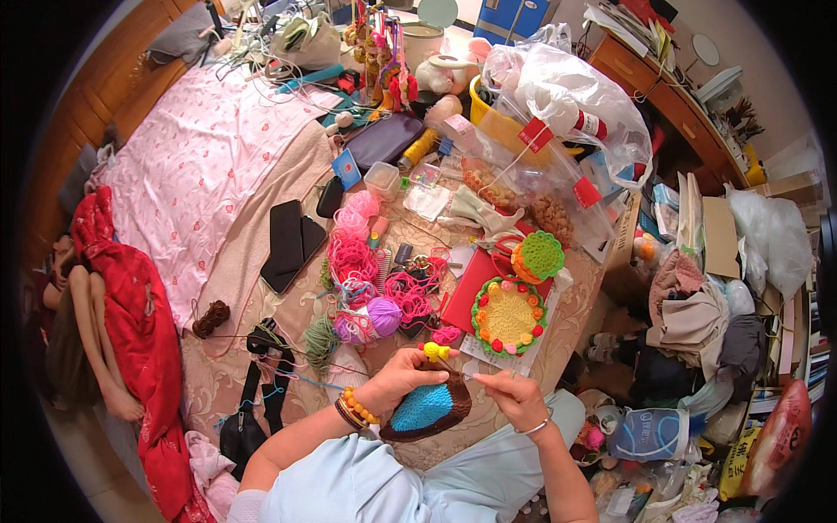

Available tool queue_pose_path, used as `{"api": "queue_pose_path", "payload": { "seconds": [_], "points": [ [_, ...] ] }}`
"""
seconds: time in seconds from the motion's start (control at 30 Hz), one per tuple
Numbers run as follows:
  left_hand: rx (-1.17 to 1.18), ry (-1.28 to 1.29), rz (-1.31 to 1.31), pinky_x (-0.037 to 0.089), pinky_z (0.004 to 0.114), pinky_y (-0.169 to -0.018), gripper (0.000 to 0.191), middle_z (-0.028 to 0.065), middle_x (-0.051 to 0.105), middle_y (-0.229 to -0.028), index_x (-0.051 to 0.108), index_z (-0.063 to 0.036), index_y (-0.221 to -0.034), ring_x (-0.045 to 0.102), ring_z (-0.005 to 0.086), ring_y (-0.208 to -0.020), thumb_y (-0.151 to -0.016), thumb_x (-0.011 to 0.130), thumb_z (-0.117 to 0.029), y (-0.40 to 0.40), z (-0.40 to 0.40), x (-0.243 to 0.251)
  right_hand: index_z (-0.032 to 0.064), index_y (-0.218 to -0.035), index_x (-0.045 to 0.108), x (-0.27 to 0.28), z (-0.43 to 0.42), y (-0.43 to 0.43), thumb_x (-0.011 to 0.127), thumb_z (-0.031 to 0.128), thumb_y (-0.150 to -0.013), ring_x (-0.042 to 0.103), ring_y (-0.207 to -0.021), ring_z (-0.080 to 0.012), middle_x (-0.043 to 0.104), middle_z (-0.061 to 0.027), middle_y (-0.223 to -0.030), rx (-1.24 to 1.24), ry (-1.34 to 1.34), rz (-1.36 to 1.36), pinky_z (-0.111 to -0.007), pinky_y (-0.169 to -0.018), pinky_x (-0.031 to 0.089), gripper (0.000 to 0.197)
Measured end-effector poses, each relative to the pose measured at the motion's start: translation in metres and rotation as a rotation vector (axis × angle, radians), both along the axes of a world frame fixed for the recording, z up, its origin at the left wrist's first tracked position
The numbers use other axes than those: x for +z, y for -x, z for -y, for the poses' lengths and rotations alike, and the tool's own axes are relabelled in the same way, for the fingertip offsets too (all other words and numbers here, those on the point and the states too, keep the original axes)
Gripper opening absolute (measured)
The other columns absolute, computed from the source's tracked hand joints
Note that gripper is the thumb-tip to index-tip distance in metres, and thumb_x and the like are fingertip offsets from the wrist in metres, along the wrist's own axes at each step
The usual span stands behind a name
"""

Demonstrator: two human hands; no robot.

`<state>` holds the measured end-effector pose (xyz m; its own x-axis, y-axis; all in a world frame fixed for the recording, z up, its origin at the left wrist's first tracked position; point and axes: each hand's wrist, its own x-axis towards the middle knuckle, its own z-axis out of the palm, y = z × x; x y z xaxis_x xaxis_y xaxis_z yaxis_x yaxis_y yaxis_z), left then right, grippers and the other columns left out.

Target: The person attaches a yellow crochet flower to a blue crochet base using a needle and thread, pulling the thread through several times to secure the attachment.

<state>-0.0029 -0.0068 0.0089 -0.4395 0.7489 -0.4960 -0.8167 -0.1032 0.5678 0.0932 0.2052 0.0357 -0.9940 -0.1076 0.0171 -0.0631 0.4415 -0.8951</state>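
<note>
A blue and brown crocheted piece (426,410) hangs from my left hand (407,378), which pinches its upper edge. A small yellow crocheted figure (436,352) sits at the fingertips of that hand. My right hand (513,394), just to the right, holds a thin tool (467,376), seemingly a crochet hook, with its tip near the brown edge. Brown yarn (211,318) lies in a small hank at the left, its strand running towards the piece. Beyond my hands lie a round yellow crocheted piece with a green rim (509,317) and a green and orange crocheted piece (541,255).
Pink yarn (356,255), a purple yarn ball (383,316) and green yarn (320,343) lie ahead. Black phones (288,245) rest on the left, a black bag (242,431) nearer me. Plastic bags (562,85) stand at the back right. At far left, another person's legs (98,340) show.
</note>
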Motion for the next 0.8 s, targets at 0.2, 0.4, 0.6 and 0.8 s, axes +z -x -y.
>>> {"api": "queue_pose_path", "payload": {
  "seconds": [0.2, 0.4, 0.6, 0.8],
  "points": [
    [-0.153, 0.449, -1.371, 0.045, 0.040, -0.065, 0.025, 0.0125, 0.057, -0.076, 0.055, -0.0058, -0.082, 0.055, 0.0318, -0.071, -0.063, 0.071, -0.004, -0.004, -0.006, 0.002, 0.0049, -0.121, 0.055, -0.011, 0.021, 0.005, 0.051, 0.005, -0.089, 0.048, -0.051, -0.0044, 0.059, -0.0024, -0.074, -0.214, 0.696, 0.766, -0.016, -0.045, 0.036, 0.032],
    [0.029, 0.174, -0.601, 0.046, 0.024, -0.064, 0.047, -0.0002, 0.058, -0.081, 0.049, -0.0027, -0.113, 0.055, 0.0065, -0.073, -0.072, 0.070, 0.000, -0.007, -0.003, -0.004, 0.0032, -0.120, 0.055, -0.014, 0.033, -0.005, 0.054, 0.005, -0.087, 0.049, -0.053, -0.0057, 0.058, -0.0017, -0.076, -0.377, 1.063, 0.762, -0.019, -0.046, 0.038, 0.033],
    [-0.004, 0.003, -0.079, 0.048, 0.021, -0.061, 0.055, -0.0009, 0.057, -0.082, 0.042, -0.0070, -0.122, 0.056, 0.0058, -0.070, -0.074, 0.068, 0.002, -0.002, -0.003, 0.006, 0.0086, -0.112, 0.061, 0.009, 0.027, 0.002, 0.057, 0.000, -0.081, 0.055, -0.061, -0.0170, 0.057, -0.0076, -0.071, -0.190, -0.022, 0.082, -0.028, -0.056, 0.044, 0.033],
    [-0.042, 0.046, -0.084, 0.048, 0.022, -0.064, 0.064, -0.0002, 0.056, -0.081, 0.038, -0.0096, -0.130, 0.055, 0.0067, -0.072, -0.074, 0.068, 0.000, 0.001, 0.002, 0.002, 0.0105, -0.111, 0.062, 0.012, 0.005, 0.000, 0.059, 0.000, -0.078, 0.056, -0.064, -0.0194, 0.056, -0.0104, -0.070, -0.019, -0.229, -0.027, -0.028, -0.058, 0.044, 0.034]
  ]
}}
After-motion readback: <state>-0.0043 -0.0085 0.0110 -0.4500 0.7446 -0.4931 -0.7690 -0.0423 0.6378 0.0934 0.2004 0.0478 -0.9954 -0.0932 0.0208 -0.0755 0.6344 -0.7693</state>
